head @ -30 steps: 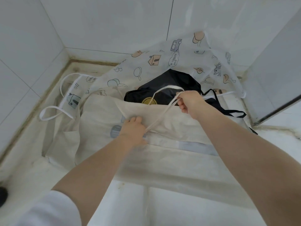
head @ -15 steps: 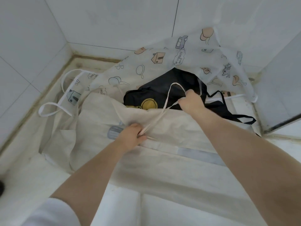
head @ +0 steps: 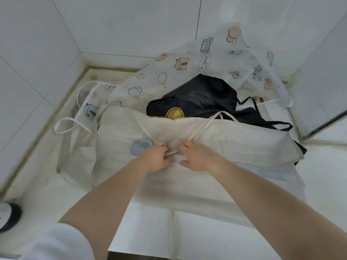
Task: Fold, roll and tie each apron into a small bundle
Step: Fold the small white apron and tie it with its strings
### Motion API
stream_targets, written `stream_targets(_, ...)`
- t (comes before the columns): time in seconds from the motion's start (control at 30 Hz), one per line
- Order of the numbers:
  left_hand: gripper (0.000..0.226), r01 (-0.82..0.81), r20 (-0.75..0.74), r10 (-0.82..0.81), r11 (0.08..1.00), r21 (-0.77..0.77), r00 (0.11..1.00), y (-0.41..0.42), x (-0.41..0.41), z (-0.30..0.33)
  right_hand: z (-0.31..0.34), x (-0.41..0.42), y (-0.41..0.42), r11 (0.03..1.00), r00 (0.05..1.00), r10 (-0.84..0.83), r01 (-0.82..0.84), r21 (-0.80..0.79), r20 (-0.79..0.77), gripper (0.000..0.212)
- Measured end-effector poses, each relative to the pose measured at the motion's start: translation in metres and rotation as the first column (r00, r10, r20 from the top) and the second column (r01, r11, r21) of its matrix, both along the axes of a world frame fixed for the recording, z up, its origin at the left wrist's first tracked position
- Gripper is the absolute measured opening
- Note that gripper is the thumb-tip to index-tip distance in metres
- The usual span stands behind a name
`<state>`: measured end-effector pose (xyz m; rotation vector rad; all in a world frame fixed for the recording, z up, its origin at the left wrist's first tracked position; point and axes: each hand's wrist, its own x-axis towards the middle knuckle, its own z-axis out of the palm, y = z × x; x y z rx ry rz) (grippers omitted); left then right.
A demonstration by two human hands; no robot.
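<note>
Both forearms reach forward over the cream apron (head: 216,143) spread on the tabletop (head: 319,184). Left hand (head: 155,158) pinches its strap (head: 202,128); right hand (head: 197,156) rests flat, fingers released.

home kitchen corner, white wall tiles (head: 122,25), stained counter (head: 37,184)

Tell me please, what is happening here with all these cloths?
A person is working on a cream apron spread over a white counter. The left hand pinches the apron's strap, while the right hand rests with spread fingers on the fabric beside it. It is not yet rolled or tied. Behind it lie a black apron and a white cartoon-print apron, both unfolded.
</note>
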<state>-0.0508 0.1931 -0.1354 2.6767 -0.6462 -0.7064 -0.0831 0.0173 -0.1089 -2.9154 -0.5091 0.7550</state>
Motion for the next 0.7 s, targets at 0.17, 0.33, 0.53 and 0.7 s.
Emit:
stream_targets(0.17,0.071,0.034,-0.031,-0.037,0.995,-0.092,0.999,0.015,-0.014,0.003,-0.013,-0.01,-0.003,0.97,0.983,-0.182,0.18,-0.164,0.001,0.074)
stream_targets(0.33,0.079,0.072,-0.022,-0.077,0.984,-0.166,0.997,0.029,-0.023,-0.003,0.001,-0.037,0.021,0.999,0.957,0.012,-0.003,-0.032,0.289,0.049)
stream_targets(0.53,0.017,0.286,0.341,-0.26,0.958,-0.027,0.903,0.035,-0.049,-0.009,-0.001,-0.071,0.044,0.996,0.993,0.093,-0.094,-0.004,-0.074,0.038)
stream_targets(0.7,0.077,0.242,0.104,-0.235,0.969,-0.052,0.966,0.044,-0.07,-0.008,-0.01,-0.09,0.029,0.998,1.0,0.024,-0.025,-0.059,-0.018,0.054)
